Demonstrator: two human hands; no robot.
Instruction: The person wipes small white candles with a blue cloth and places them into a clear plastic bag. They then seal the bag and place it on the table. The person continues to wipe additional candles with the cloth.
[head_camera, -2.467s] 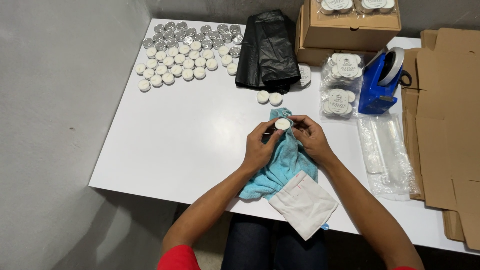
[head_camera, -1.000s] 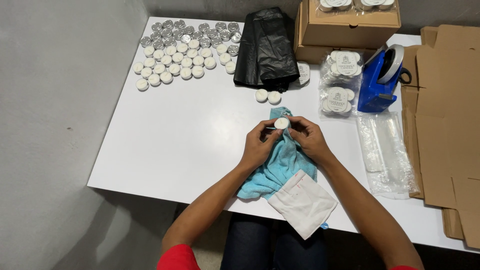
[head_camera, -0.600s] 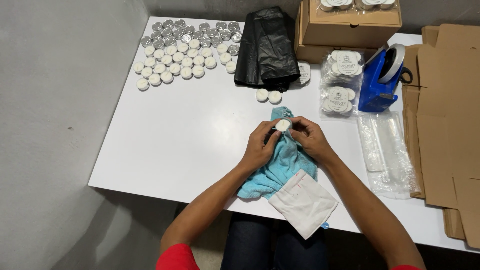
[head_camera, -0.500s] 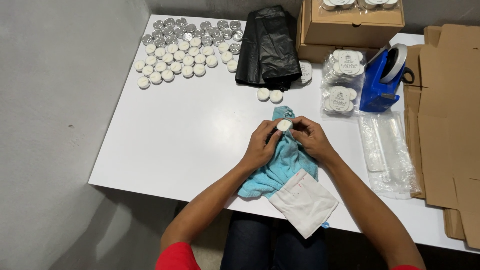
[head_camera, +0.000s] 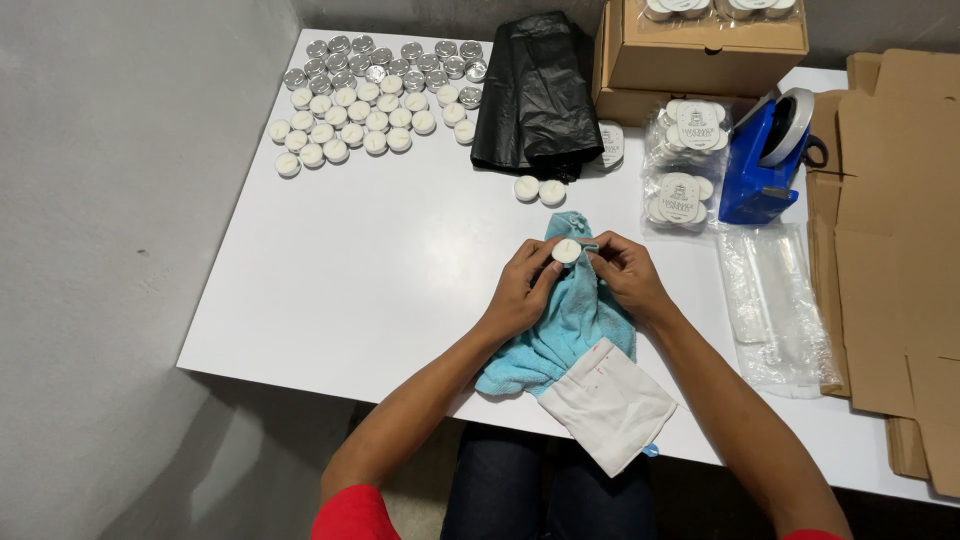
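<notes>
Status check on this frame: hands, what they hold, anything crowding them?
Left hand and right hand both pinch one small white candle. Blue cloth lies under the hands. Two loose candles sit apart, beyond them; nothing crowds the hands.

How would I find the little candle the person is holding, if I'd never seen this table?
Start at the white table and find the light blue cloth near its front edge. Above it, the left hand and right hand meet around one small round white candle. It is the only candle lifted in fingers; the others lie on the table.
</notes>
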